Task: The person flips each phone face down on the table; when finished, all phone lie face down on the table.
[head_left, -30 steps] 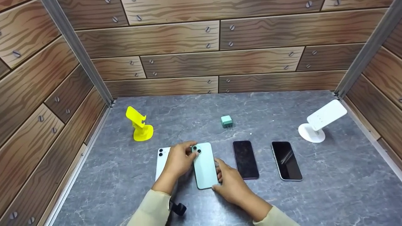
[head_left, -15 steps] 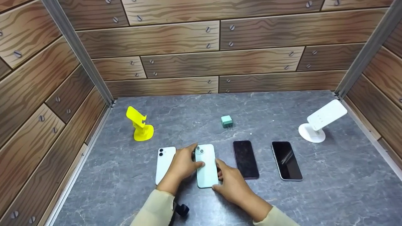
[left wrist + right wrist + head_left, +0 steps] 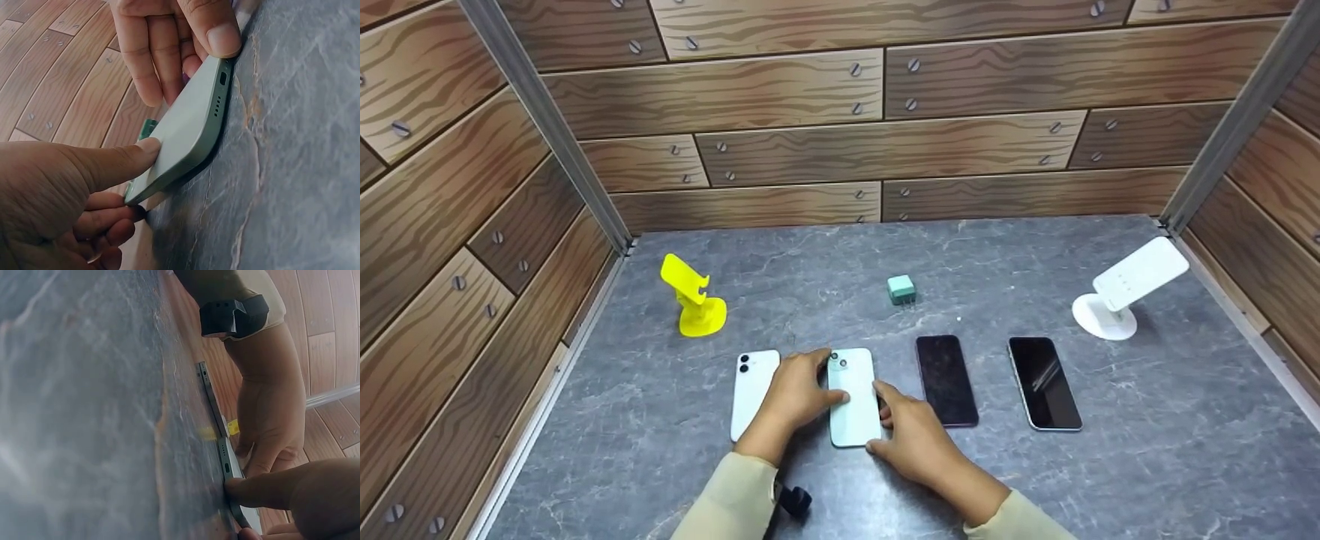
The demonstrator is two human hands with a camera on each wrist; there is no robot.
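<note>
Wood-patterned walls [image 3: 795, 90] stand behind and on both sides of a grey marbled tabletop [image 3: 607, 457]. Two hands in pale sleeves [image 3: 727, 499] meet near the front of it: the left hand [image 3: 791, 394] pinches a mint-green phone [image 3: 859, 424] by its left side, thumb pressed on the back, while the right hand [image 3: 915, 439] holds its lower right corner, thumb at the bottom edge and a fingertip on the right side. The far right bears a white stand [image 3: 1140, 274], its plate tilted. The mint-green phone is back-up between the hands, with a white phone [image 3: 750, 390], also back-up, to its left and partly behind the left hand; I cannot tell how much of the mint-green phone touches the tabletop. To its right lie a dark phone [image 3: 949, 382] and a black-screened phone [image 3: 1044, 382], both screen-up, apart from each other. A yellow stand [image 3: 702, 319] is upright at the far left. A black wrist camera [image 3: 795, 501] shows at the left cuff. Smallest is a green charger cube [image 3: 901, 291], beyond the phones
</note>
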